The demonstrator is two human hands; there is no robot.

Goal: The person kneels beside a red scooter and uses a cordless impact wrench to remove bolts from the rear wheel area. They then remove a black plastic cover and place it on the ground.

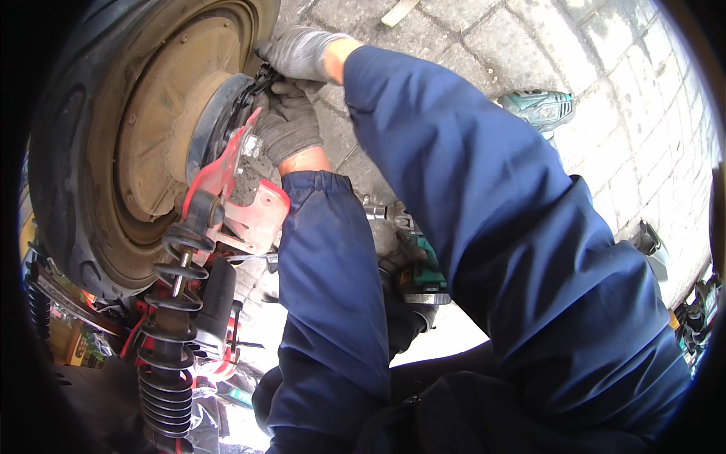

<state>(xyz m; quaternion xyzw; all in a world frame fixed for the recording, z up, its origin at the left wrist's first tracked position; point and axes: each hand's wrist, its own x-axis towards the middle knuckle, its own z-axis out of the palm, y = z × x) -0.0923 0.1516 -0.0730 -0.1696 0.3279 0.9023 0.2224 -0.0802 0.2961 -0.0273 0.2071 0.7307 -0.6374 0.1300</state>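
Note:
A wheel with a black tire (60, 166) and a brown, dusty hub (151, 121) fills the upper left. My right hand (295, 54), in a grey knit glove, reaches from above with fingers curled on a black part (253, 94) beside the hub. My left hand (287, 125), also gloved, is just below it, fingers bent around that part; their tips are partly hidden. Below the hands are a red metal bracket (261, 204) and a shock absorber with a black coil spring (166, 363).
A teal power tool (535, 107) lies on the grey pavers (620, 151) at the right. A second teal tool (423, 272) with a socket sits between my forearms. A small pale stick (399, 11) lies at the top. Dark objects (692, 318) stand at the far right.

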